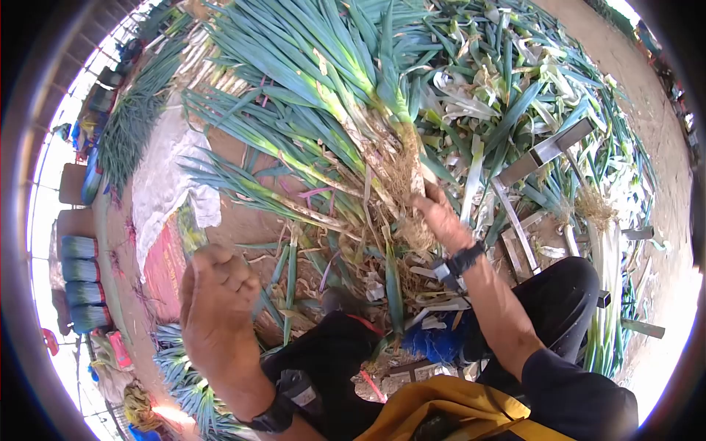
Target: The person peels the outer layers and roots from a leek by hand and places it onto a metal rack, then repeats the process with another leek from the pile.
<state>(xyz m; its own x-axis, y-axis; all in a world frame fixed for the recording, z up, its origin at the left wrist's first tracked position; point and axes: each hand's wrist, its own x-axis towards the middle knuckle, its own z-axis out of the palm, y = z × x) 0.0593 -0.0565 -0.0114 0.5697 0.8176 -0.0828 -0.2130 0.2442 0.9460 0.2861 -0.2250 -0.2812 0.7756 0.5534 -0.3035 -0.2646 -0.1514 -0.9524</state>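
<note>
My right hand is closed around the root end of a large green onion, thumb on the near side. Its leaves point away from me, and soil clings to its stem and hairy roots. A pile of unpeeled green onions lies beside and under it, with roots towards me. Off to the left, my left hand is raised with its fingers curled in, apart from the pile. Whatever it may hold is hidden. Dark bands are on both wrists.
Stripped leaves heap up at the right around a metal frame. Cleaned green onions lie by my right knee. A white sheet covers part of a red sack. More green onions are at the lower left.
</note>
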